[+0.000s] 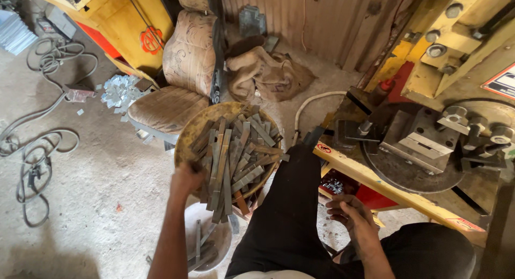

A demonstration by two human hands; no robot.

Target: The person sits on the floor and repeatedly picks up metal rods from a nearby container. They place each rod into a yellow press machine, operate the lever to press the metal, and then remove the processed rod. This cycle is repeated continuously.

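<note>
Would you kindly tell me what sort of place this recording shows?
Most likely a small metalworking shop: a round basin heaped with flat metal strips, a heavy yellow bending machine, and cables across a dusty concrete floor.

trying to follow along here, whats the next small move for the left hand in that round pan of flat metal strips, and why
Probably close the left hand on one flat rusty metal strip and lift it: it rests on the pile in the round yellow pan, the right hand empty.

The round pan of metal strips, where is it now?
Head view, left of centre: round pan sits before the cushioned seat, left hand on its near edge.
</note>
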